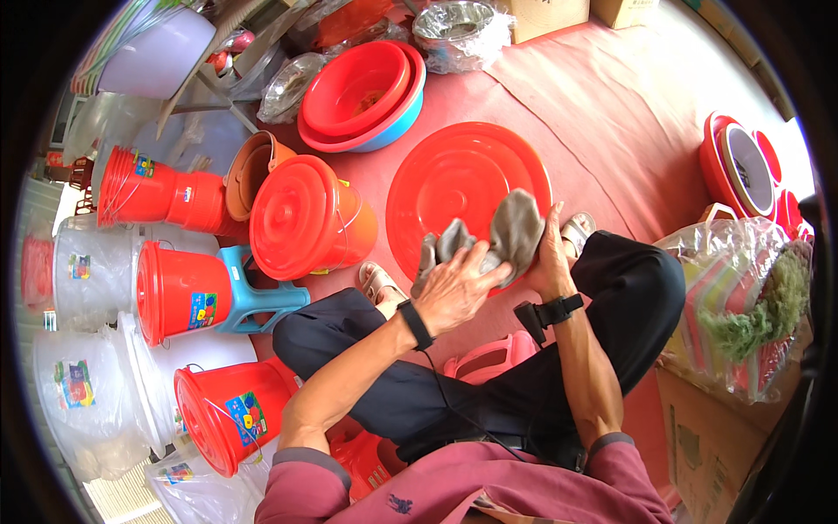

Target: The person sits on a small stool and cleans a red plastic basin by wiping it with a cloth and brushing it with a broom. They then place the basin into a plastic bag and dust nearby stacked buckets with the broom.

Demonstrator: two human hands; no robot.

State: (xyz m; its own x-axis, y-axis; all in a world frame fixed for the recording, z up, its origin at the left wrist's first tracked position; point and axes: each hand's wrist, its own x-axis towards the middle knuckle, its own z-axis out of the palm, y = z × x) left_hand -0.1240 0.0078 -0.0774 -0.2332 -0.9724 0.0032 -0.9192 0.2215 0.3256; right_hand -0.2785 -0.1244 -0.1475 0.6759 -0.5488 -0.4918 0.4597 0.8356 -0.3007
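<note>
My left hand (458, 285) has its fingers closed on a crumpled grey-brown cloth (517, 226). On the other side of the cloth, my right hand (552, 259) touches its edge with the fingers pointing away from me; its grip is partly hidden. Both hands are at the near rim of a large round red plastic lid or basin (452, 177), which lies on the red floor covering between my feet.
A lidded red bucket (294, 216) and a blue plastic stool (262, 295) stand at the left. Nested basins (357, 88) lie beyond. A pink stool (491, 357) is between my legs. At the right are a cardboard box (700, 439) and a plastic-wrapped bundle (727, 281).
</note>
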